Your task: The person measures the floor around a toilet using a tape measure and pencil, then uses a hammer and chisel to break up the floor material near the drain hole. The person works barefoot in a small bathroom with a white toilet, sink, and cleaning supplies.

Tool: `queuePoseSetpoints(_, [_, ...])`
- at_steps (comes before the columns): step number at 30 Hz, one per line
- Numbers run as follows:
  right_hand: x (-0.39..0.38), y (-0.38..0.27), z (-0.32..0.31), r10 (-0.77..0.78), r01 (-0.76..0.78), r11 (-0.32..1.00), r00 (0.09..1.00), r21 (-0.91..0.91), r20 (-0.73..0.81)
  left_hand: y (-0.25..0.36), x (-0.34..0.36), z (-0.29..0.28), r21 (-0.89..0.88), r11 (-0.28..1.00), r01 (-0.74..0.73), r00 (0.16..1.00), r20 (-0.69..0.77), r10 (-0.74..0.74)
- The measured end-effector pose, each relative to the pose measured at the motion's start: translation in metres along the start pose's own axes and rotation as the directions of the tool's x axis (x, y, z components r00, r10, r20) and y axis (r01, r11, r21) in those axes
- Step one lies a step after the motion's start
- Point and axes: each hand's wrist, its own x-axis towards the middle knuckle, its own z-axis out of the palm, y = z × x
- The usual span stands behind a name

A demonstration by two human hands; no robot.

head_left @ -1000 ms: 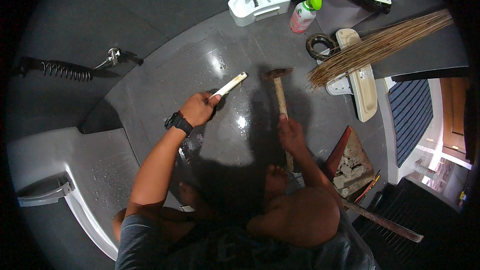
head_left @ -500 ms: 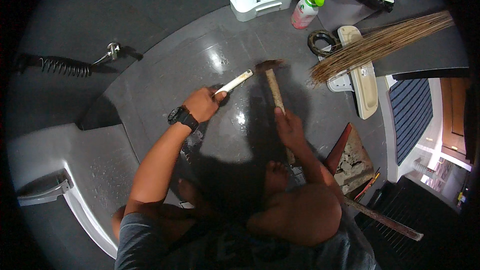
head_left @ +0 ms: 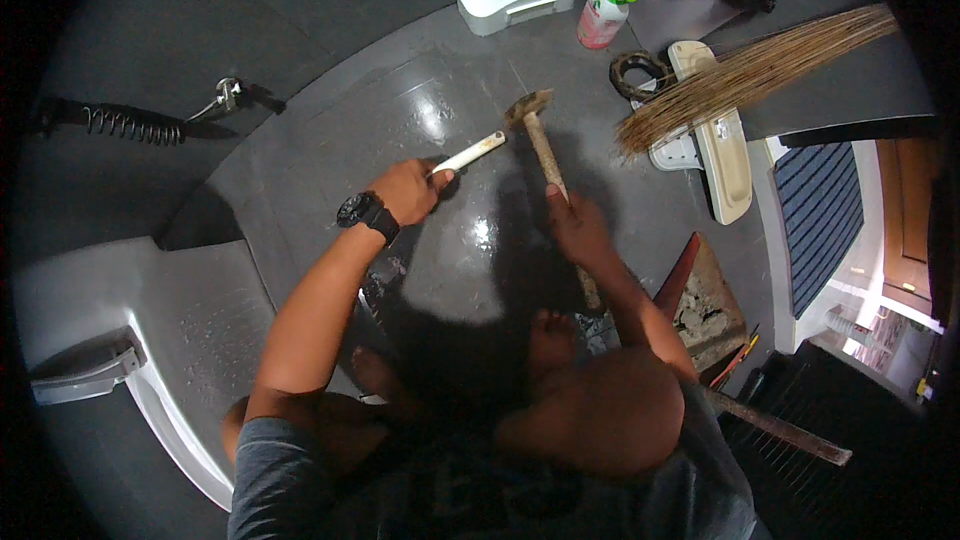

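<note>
My left hand point(head_left: 405, 192) is closed around a slim white handle point(head_left: 470, 154) with a hole near its free end. That end points up and to the right, and whatever lies at the other end is hidden under my palm. In my right hand point(head_left: 580, 228) is a hammer point(head_left: 543, 145), gripped partway down its worn wooden shaft. The hammer's rusty head sits just beyond the tip of the white handle, and whether they touch I cannot tell. Below both is the wet grey tile floor point(head_left: 440, 275).
A white brush stand point(head_left: 515, 2) and a spray bottle point(head_left: 604, 15) stand at the far wall. To the right lie a stick broom point(head_left: 750, 80), a beige plastic piece point(head_left: 727, 165), a dark ring point(head_left: 638, 73) and a dirty dustpan-like piece point(head_left: 710, 310). A shower hose point(head_left: 130, 125) hangs left.
The hammer's head, blurred before, is now sharp and a little higher and further left. Both hands still grip the same things. The whole view has shifted slightly.
</note>
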Motion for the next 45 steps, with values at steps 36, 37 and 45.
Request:
queuePoseSetpoints(36, [-0.042,0.058,-0.017,0.270,-0.313,0.873,0.949,0.375,0.164,-0.130,-0.119,-0.085,0.389,0.780,0.491,0.642,0.444,-0.625])
queuePoseSetpoints(37, [-0.044,0.058,-0.017,0.293,-0.340,0.860,0.940,0.381,0.176,-0.136,-0.129,-0.095,0.383,0.765,0.517,0.648,0.409,-0.643])
queuePoseSetpoints(45, [-0.054,0.046,-0.014,0.271,-0.308,0.923,0.946,0.230,0.176,-0.139,-0.162,-0.085,0.129,0.866,0.482,0.731,0.486,-0.479])
